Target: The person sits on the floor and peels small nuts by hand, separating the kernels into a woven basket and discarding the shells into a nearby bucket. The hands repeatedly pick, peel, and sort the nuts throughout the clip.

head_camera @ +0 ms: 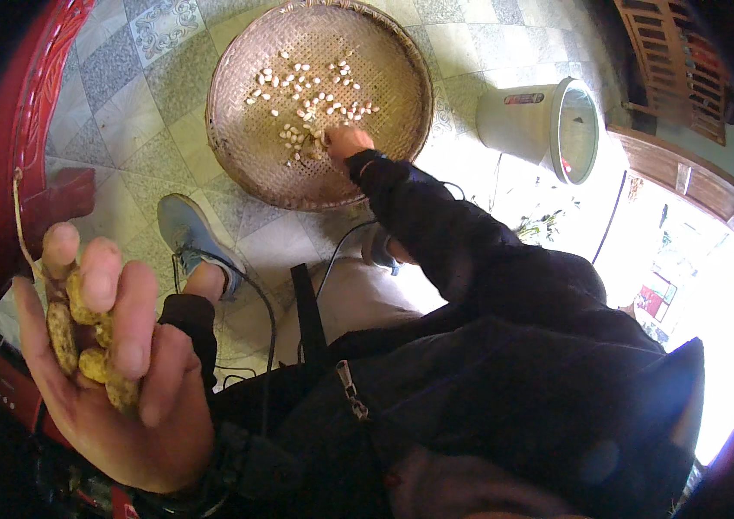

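Note:
Several unshelled peanuts [63,337] lie in my left hand [127,396], which is raised palm up at the lower left. Its fingers curl loosely over the yellowish, dirt-specked pods. My right hand [346,143] reaches down into a round woven bamboo basket [257,170] and is at the edge of a small cluster of peanut pods [294,136]. Its fingertips are hidden, so whether they pinch anything cannot be seen. Farther up, pale shelled peanut kernels [299,81] are scattered across the weave.
Right of the basket, a whitish plastic bucket [516,117] lies on its side, mouth facing right. Red furniture [23,123] borders the left. My blue shoe [189,224] is on the tiled floor, with a black cable [263,295] looping nearby. Wooden furniture [672,65] stands upper right.

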Action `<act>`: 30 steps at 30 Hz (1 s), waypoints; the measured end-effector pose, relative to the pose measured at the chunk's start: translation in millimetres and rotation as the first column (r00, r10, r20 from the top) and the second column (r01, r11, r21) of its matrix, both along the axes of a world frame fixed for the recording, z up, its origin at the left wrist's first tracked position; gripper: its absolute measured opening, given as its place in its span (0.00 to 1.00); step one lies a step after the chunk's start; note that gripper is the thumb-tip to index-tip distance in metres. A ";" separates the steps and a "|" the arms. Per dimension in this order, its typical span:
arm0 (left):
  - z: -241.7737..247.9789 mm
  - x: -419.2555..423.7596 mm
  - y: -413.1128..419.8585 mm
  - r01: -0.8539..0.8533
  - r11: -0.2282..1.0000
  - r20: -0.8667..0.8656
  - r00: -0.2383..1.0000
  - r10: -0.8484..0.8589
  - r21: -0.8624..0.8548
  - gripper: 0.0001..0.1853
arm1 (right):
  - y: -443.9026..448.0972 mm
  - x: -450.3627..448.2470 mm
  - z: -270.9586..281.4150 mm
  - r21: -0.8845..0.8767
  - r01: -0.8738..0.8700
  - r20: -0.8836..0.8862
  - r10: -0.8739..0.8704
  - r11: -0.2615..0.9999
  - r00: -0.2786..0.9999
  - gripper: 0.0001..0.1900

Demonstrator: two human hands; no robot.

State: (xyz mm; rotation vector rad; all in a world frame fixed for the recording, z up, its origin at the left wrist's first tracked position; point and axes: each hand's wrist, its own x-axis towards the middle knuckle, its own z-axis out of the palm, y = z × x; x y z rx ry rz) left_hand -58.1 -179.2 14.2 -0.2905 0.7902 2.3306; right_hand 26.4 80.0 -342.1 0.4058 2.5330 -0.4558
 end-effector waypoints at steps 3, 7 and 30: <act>-3.2 1.2 -2.1 0.005 1.000 0.001 1.000 -0.005 0.006 0.19 | -18.3 5.8 -8.3 0.046 0.074 0.019 -0.075 0.996 0.997 0.11; -0.8 3.6 -2.0 -0.046 0.998 0.048 0.998 0.048 -0.043 0.20 | -14.0 1.0 -8.0 0.062 0.096 0.049 -0.099 0.993 0.994 0.11; -21.6 9.9 17.9 0.019 0.974 0.130 0.992 0.010 -0.225 0.11 | -13.3 -20.3 25.5 -0.179 0.235 -0.204 -0.270 0.955 0.941 0.10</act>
